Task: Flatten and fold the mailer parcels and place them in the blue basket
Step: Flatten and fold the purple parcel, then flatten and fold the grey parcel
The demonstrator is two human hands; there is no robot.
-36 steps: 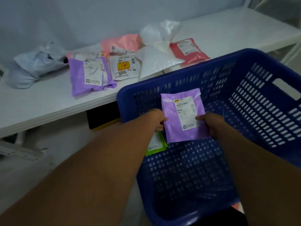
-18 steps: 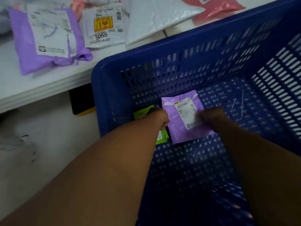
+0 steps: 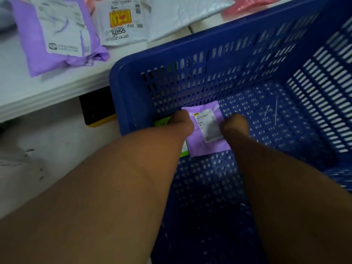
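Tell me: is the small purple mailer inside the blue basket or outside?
Inside: the small purple mailer lies below the blue basket rim, near its floor.

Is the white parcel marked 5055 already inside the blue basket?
No, the parcel marked 5055 lies on the white table, beyond the rim of the blue basket, beside a larger purple mailer.
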